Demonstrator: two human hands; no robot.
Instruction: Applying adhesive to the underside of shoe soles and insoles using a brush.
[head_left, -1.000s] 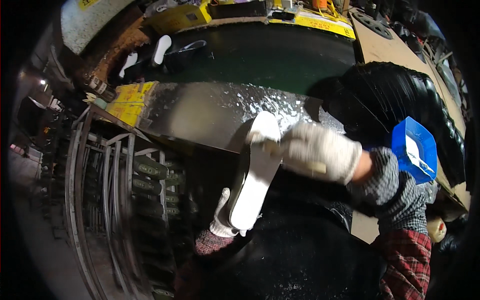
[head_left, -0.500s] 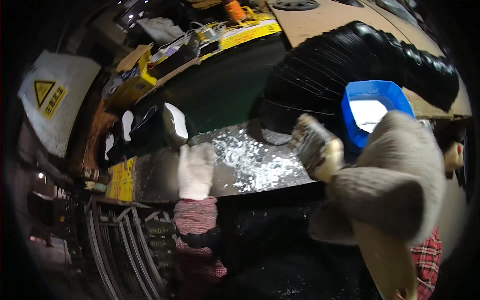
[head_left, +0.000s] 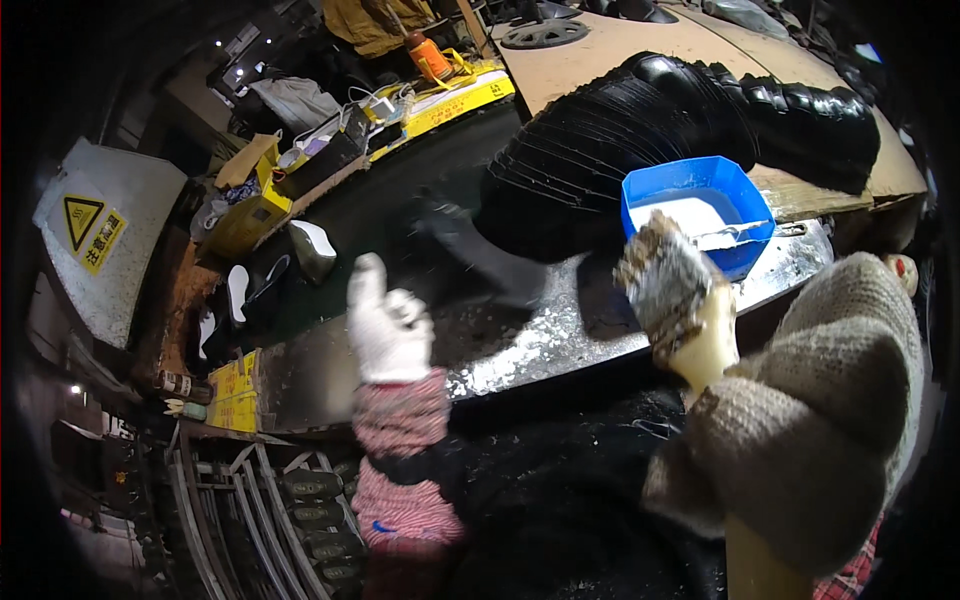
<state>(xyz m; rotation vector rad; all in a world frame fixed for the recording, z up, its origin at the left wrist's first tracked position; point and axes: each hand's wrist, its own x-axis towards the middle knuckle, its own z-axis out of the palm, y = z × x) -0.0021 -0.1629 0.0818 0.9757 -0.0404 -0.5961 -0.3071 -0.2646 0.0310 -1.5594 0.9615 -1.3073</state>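
My right hand (head_left: pixel 810 410), in a thick knitted glove, is closed round the wooden handle of a wide paintbrush (head_left: pixel 668 280). The brush's bristles point up and are caked with whitish stuff. Behind the brush stands a blue tub (head_left: pixel 745 262) holding white liquid, with a thin rod across its rim. My left hand (head_left: pixel 392 335), in a white glove, is over the bench with one finger stretched out and the others bent; I see nothing in it. Beyond it a dark flat piece (head_left: pixel 475 250) is smeared by motion. A shoe-shaped piece with a white face (head_left: pixel 313 250) lies to its left.
The metal-topped bench (head_left: pixel 310 370) is spattered white. A long row of stacked black pieces (head_left: pixel 620 135) lies at the back right. More white-faced pieces (head_left: pixel 237 295), a yellow box (head_left: pixel 245 215) and an orange bottle (head_left: pixel 428 57) are farther left. A metal rack (head_left: pixel 265 510) stands below.
The view has shifted, so the bench items sit differently. My left hand's fingers have changed from extended together to one extended and the others bent. A blurred dark piece now shows over the bench.
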